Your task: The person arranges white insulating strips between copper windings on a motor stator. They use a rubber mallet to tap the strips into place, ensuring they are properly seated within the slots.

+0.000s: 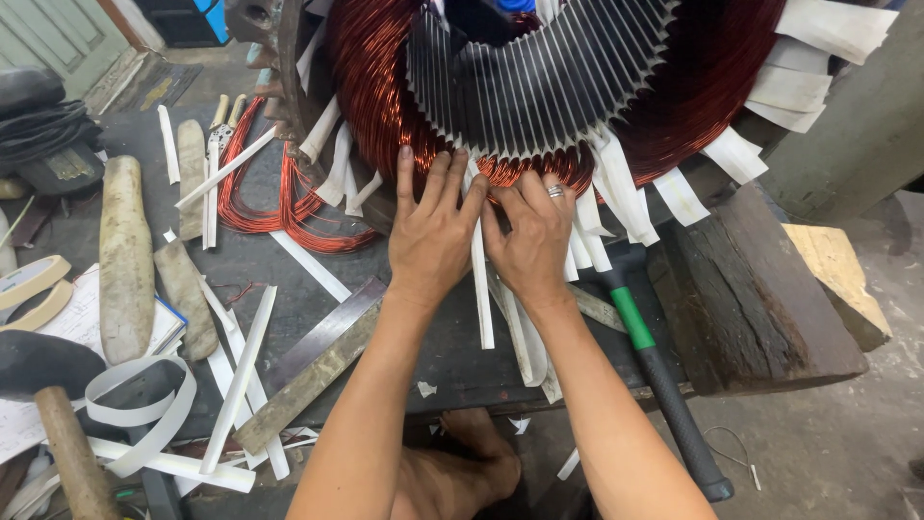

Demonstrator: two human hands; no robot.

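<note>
Right now two bare hands are pressed side by side against the bottom of a big round motor part (pixel 539 87). It has dark metal slots and shiny red copper wire (pixel 371 77) wound all around it.

The left hand (pixel 431 236) lies flat, with its fingers (pixel 438 178) stretched out and a little apart, and the tips push on the copper wire. The right hand (pixel 531 241) sits just beside it, touching it. It wears a ring (pixel 555 191), and its fingers are bent and close together on the wire. I cannot tell if they pinch anything.

A long white paper strip (pixel 481 289) hangs down between the two hands, starting at the fingertips. More white strips (pixel 626 197) stick out of the slots just to the right of the right fingers.

Below the right wrist lies a hammer (pixel 664 385) with a green and black handle. A thick dark wood block (pixel 760 289) sits farther right of the fingers.

Far to the left of the left fingers there is a loose loop of copper wire (pixel 260 193), some worn wooden sticks (pixel 125 255) and rolls of tape (pixel 34 289). A flat metal bar (pixel 318 356) lies below and left of the left wrist, with cut white strips near it.
</note>
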